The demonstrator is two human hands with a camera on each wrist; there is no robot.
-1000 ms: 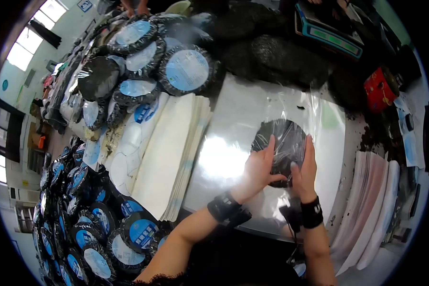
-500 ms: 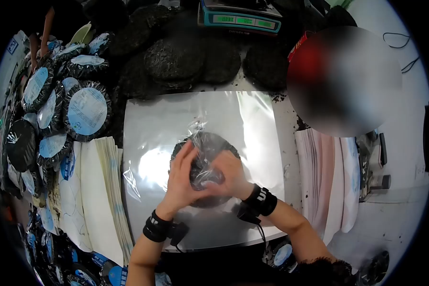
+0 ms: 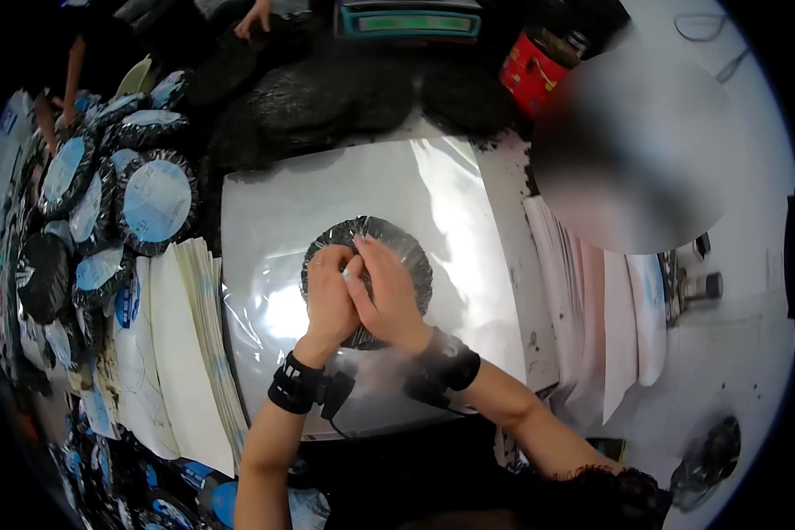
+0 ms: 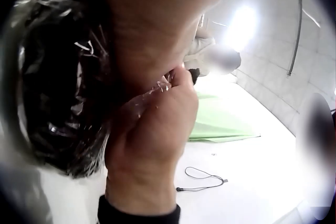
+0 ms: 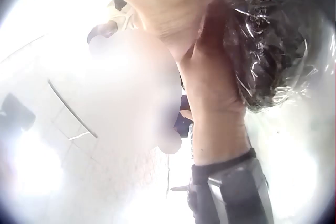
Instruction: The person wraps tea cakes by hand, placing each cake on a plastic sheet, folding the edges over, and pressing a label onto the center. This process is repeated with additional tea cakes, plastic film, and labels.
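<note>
A dark round disc (image 3: 406, 256) wrapped in clear plastic film lies on a stack of clear film sheets (image 3: 468, 212) in the middle of the table. Both hands sit close together on top of it. My left hand (image 3: 337, 265) has its fingers curled over the gathered film at the disc's centre. Beside it, my right hand (image 3: 367, 252) pinches the same film. In the left wrist view the crinkled film over the disc (image 4: 52, 92) shows, with a thumb and finger nipping a fold. The right wrist view has the wrapped disc (image 5: 273, 40) at its right edge.
Wrapped discs with blue labels (image 3: 155, 203) are piled at the left. Unwrapped dark discs (image 3: 309, 97) lie at the back, before a scale (image 3: 406, 18) and a red can (image 3: 534, 62). Paper stacks (image 3: 177, 353) (image 3: 592, 291) flank the film. Another person's hand (image 3: 254, 13) shows at the top.
The hands moved from the disc's sides to its top centre, drawing the film in over it. The head view has swung to the right and centred on the disc.
</note>
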